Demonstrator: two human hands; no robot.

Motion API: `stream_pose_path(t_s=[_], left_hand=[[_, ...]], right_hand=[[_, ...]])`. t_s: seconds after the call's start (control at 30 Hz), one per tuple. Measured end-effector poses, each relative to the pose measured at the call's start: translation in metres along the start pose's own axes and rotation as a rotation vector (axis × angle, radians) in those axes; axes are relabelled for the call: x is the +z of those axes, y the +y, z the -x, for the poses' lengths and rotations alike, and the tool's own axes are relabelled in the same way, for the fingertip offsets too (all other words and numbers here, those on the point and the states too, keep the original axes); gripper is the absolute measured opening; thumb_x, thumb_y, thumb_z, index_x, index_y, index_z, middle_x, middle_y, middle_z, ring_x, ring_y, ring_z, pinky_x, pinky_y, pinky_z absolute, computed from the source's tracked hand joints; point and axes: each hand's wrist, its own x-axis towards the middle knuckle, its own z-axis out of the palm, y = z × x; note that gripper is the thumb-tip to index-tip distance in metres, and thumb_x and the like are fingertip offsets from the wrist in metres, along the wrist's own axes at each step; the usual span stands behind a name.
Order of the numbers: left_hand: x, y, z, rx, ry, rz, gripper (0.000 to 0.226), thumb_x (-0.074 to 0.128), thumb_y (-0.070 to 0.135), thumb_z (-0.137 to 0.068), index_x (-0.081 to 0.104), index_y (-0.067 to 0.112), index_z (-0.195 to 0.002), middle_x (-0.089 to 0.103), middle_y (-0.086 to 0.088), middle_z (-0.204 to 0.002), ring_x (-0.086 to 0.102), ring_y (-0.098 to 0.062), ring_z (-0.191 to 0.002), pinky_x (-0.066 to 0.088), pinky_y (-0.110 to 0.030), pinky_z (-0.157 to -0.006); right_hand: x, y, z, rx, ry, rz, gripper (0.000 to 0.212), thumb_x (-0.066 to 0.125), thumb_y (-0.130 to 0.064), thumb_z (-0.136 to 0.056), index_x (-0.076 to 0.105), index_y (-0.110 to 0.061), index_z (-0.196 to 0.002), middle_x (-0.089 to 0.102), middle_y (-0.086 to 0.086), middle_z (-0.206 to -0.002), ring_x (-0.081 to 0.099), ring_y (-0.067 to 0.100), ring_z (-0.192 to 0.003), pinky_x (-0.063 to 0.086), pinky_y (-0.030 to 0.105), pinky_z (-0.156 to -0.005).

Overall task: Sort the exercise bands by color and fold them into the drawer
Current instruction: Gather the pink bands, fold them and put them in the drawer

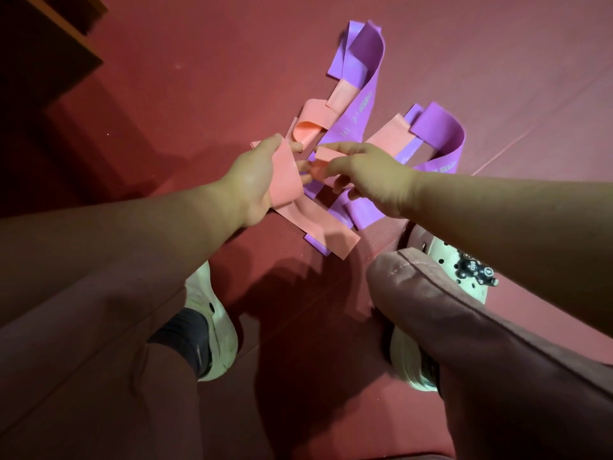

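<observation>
Pink band (286,184) is gripped by left hand (247,189) and right hand (374,180); purple bands (363,58) lie tangled mid mat (497,61), nothing sorted or folded yet.

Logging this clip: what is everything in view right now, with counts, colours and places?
pink bands: count unclear, pink, tangled on the mat ahead of the feet
purple bands: count unclear, purple with pale print, interlaced with the pink
floor mat: one, dark red, under everything
wooden furniture: one, brown, upper left corner
clogs: two, white, on the mat; the right one has dark charms
left hand: grips a pink strip
right hand: pinches a pink end
</observation>
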Motion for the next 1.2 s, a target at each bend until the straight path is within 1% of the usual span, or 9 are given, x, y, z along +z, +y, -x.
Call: stream_pose_path(t_s=[0.17,0.3,0.4,0.5,0.7,0.83,1.0,1.13,1.2], left_hand=[[-0.001,0.001,-0.001,0.002,0.004,-0.059,0.049,0.032,0.042,-0.103,0.062,0.011,-0.126,0.073,-0.008,-0.094,0.071,-0.021,-0.078,0.057,-0.027,-0.068],[-0.002,0.001,-0.002,0.004,0.02,-0.089,0.047,0.032,0.043,-0.103,0.064,0.015,-0.122,0.073,-0.003,-0.085,0.071,-0.018,-0.071,0.055,-0.026,-0.066],[-0.004,0.001,-0.004,0.012,0.027,-0.088,0.047,0.034,0.042,-0.102,0.065,0.014,-0.122,0.072,-0.005,-0.086,0.071,-0.019,-0.071,0.056,-0.026,-0.065],[-0.004,0.001,-0.005,0.018,0.03,-0.075,0.046,0.035,0.041,-0.102,0.065,0.012,-0.12,0.071,-0.007,-0.088,0.069,-0.021,-0.072,0.057,-0.026,-0.065],[-0.005,0.001,-0.008,0.028,0.024,-0.065,0.043,0.035,0.04,-0.102,0.066,0.013,-0.113,0.068,-0.007,-0.089,0.066,-0.022,-0.071,0.055,-0.03,-0.07],[-0.002,0.001,-0.007,0.043,-0.005,-0.046,0.045,0.027,0.039,-0.105,0.066,0.016,-0.107,0.066,-0.003,-0.078,0.062,-0.019,-0.064,0.05,-0.03,-0.068],[-0.008,0.003,-0.011,0.089,0.05,-0.084,0.045,0.031,0.041,-0.104,0.071,0.02,-0.096,0.073,-0.006,-0.089,0.068,-0.023,-0.079,0.056,-0.036,-0.075],[-0.009,0.004,-0.013,0.115,0.058,-0.067,0.042,0.033,0.04,-0.104,0.067,0.019,-0.093,0.07,-0.005,-0.084,0.067,-0.019,-0.074,0.053,-0.029,-0.072],[-0.009,0.004,-0.013,0.112,0.052,-0.059,0.042,0.033,0.04,-0.103,0.066,0.015,-0.1,0.068,-0.009,-0.09,0.066,-0.021,-0.076,0.054,-0.03,-0.073]], right_hand=[[0.001,0.0,0.0,-0.052,0.114,-0.005,0.024,0.052,-0.004,-0.093,0.061,-0.019,-0.11,0.061,-0.004,-0.075,0.052,-0.005,-0.042,0.038,0.009,-0.042],[-0.003,0.006,-0.007,-0.037,0.245,0.068,0.023,0.058,-0.009,-0.092,0.055,-0.016,-0.114,0.059,-0.005,-0.08,0.057,0.002,-0.06,0.041,0.007,-0.044],[-0.004,0.006,-0.008,-0.044,0.231,0.064,0.017,0.062,-0.007,-0.088,0.064,-0.002,-0.104,0.065,0.005,-0.083,0.06,0.012,-0.065,0.049,0.012,-0.054],[-0.002,0.004,-0.008,-0.053,0.231,0.034,0.01,0.065,-0.006,-0.083,0.067,-0.003,-0.092,0.061,0.007,-0.078,0.057,0.016,-0.064,0.048,0.018,-0.053],[0.001,0.0,-0.007,-0.115,0.27,0.115,0.018,0.063,-0.006,-0.083,0.068,0.005,-0.096,0.059,0.006,-0.077,0.055,0.015,-0.067,0.045,0.02,-0.053],[0.008,-0.004,-0.003,-0.16,0.153,0.105,0.015,0.064,-0.006,-0.077,0.069,0.003,-0.088,0.061,0.009,-0.073,0.054,0.015,-0.064,0.048,0.029,-0.059],[0.018,-0.004,-0.002,-0.16,0.002,0.125,0.018,0.063,-0.006,-0.083,0.072,-0.001,-0.096,0.073,0.016,-0.091,0.064,0.019,-0.077,0.056,0.043,-0.082],[0.022,-0.003,-0.001,-0.006,-0.144,-0.005,0.031,0.065,-0.014,-0.076,0.065,0.007,-0.098,0.061,0.016,-0.086,0.055,0.028,-0.077,0.049,0.045,-0.073],[0.02,-0.004,0.001,0.136,-0.26,-0.182,0.02,0.061,-0.01,-0.082,0.063,-0.001,-0.1,0.062,0.015,-0.087,0.059,0.029,-0.076,0.05,0.037,-0.071]])
